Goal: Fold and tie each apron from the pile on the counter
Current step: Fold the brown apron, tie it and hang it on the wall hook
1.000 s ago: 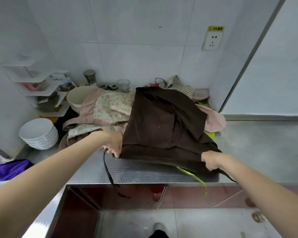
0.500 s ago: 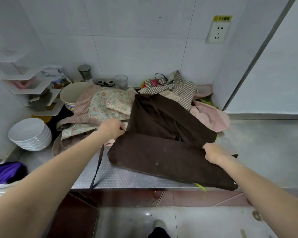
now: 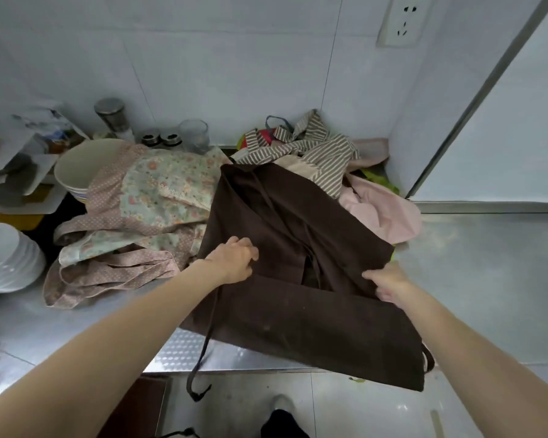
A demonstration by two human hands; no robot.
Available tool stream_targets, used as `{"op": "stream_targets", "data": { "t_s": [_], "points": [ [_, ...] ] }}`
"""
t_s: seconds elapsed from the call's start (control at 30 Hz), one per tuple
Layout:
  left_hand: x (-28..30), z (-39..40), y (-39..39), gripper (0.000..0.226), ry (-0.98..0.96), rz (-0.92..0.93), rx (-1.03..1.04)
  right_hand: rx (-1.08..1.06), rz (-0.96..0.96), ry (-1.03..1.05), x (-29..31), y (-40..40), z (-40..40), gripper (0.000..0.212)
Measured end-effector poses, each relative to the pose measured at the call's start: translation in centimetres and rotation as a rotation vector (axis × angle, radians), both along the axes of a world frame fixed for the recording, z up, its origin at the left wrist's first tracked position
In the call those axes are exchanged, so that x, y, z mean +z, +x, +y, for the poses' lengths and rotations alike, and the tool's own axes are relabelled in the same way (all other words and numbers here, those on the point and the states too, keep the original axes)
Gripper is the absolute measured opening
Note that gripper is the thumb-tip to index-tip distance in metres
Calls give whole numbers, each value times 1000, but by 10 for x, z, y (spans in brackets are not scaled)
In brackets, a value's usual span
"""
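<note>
Brown apron: lies across the steel counter at its front edge, the near part folded over as a wide band whose right corner overhangs the edge; every place below is given from this apron.
Left hand: on the apron's left side, where the folded band meets the upper part; fingers curled onto the cloth, apparently bunching it, though whether they actually pinch a fold is hard to tell from above.
Right hand: on the apron's right side at the same fold line; thumb on top and fingers tucked under the cloth edge, gripping it.
Strap: a dark tie runs from under the left hand down over the counter edge, its knotted end dangling below.
Floral apron: just left of the brown apron, touching its left edge, crumpled, with dotted pink trim.
Striped apron: behind the brown apron, bunched against the wall.
Pink apron: behind and to the right, partly under the brown apron.
Cream bowl: beyond the floral apron, further left, partly draped by it.
White plates: stacked well to the left.
Glass cup: behind and left, by the wall.
</note>
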State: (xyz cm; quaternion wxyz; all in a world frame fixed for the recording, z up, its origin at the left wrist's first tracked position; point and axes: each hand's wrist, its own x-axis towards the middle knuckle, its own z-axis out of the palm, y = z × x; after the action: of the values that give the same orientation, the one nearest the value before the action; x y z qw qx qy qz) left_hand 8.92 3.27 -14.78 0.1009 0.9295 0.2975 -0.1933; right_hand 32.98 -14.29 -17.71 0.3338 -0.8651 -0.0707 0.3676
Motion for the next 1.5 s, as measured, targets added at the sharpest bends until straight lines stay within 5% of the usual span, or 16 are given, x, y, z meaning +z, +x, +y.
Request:
{"op": "stream_targets", "data": {
  "t_s": [0.1,0.3,0.4,0.53,0.63,0.7,0.77,0.93,1.1,1.2,1.33,1.43,1.5],
  "points": [
    [-11,0,9,57,-106,145,-65,-188,-156,90,-1,16,11,31],
    [-22,0,16,60,-147,328,-113,252,-705,10,56,72,49,16],
    [-25,4,19,38,-142,263,-55,105,-737,161,80,106,69,17],
    [-28,19,16,24,-176,128,55,219,-641,198,77,96,76,66],
    [-33,19,15,23,-135,126,65,663,-837,240,51,48,64,40],
    [-35,15,18,24,-104,124,68,1039,-655,182,30,10,52,25],
    [-35,12,20,24,-76,92,75,1279,-500,-20,11,-20,42,36],
    [-31,0,-1,33,234,-31,3,1304,-573,-248,-10,-44,38,29],
    [-30,-5,-59,38,353,-327,419,1228,-850,-394,7,-49,55,28],
    [-29,-6,-99,32,172,-459,749,1169,-1008,-242,23,-75,66,39],
    [-40,-11,-140,12,-212,-554,1103,1296,-818,43,21,-134,84,44],
    [-48,-20,-155,16,-448,-591,1206,1379,-659,6,5,-167,97,62],
    [-47,-27,-156,13,-439,-594,1163,1287,-612,-21,-7,-175,102,53]
  ]
}}
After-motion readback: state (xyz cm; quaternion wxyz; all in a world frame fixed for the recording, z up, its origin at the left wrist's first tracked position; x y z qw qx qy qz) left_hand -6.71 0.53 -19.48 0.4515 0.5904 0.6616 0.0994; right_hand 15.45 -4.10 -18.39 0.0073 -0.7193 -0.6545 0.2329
